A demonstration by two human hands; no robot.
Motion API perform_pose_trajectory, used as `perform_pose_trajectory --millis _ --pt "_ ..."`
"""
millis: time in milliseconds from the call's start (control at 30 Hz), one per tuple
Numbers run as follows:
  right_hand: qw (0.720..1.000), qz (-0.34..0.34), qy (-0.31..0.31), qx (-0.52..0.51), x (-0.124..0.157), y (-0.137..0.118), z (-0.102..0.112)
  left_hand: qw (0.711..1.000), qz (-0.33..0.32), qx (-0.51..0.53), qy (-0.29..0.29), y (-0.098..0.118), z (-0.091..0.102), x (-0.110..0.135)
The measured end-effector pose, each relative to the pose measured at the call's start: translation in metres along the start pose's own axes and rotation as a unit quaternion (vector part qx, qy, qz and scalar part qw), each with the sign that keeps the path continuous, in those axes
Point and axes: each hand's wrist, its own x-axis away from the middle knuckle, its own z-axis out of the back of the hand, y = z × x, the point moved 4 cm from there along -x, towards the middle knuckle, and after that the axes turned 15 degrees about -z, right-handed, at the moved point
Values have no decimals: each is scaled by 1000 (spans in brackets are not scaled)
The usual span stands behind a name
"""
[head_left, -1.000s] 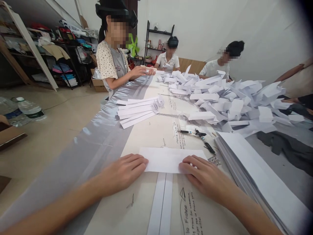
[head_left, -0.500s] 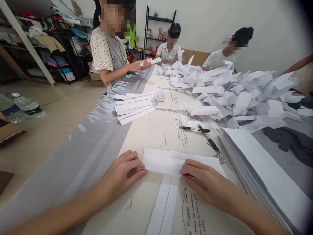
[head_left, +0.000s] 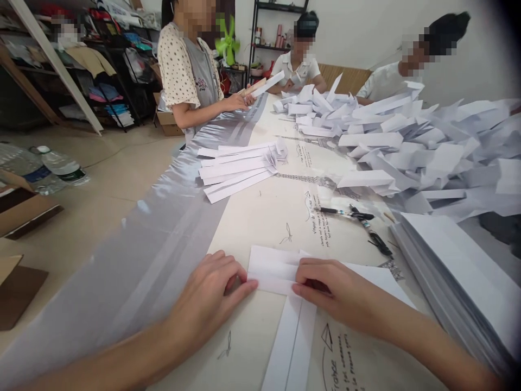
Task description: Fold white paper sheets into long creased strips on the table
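Note:
A white sheet of paper (head_left: 272, 266) lies crosswise on the printed tablecloth in front of me, its near edge folded. My left hand (head_left: 214, 285) pinches the near left corner between thumb and fingers. Further along the same near edge, my right hand (head_left: 325, 282) pinches the paper, with its fingers curled and partly hiding the sheet. Another white sheet (head_left: 378, 277) shows beyond my right wrist. Under the near edge runs a long white paper strip (head_left: 291, 342) with a line down its length.
Folded paper strips (head_left: 238, 171) lie fanned out ahead. A large heap of folded papers (head_left: 411, 141) covers the far right, beyond several pens (head_left: 345, 213). At right stands a paper stack (head_left: 456, 255). A co-worker (head_left: 191, 81) stands at left holding strips; others sit behind the heap.
My right hand has slid left along the near edge, closer to my left hand. The whole view has shifted slightly. Across the table, the standing co-worker's strips are tilted more steeply.

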Motion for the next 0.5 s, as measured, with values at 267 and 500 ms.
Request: perform_pose_trajectory --millis 267,500 --pt "998 -50 5 47 -5 1 -1 999 32 7 -18 3 1 -3" --pt "999 -29 -27 28 -11 2 5 999 17 34 -6 1 1 -1"
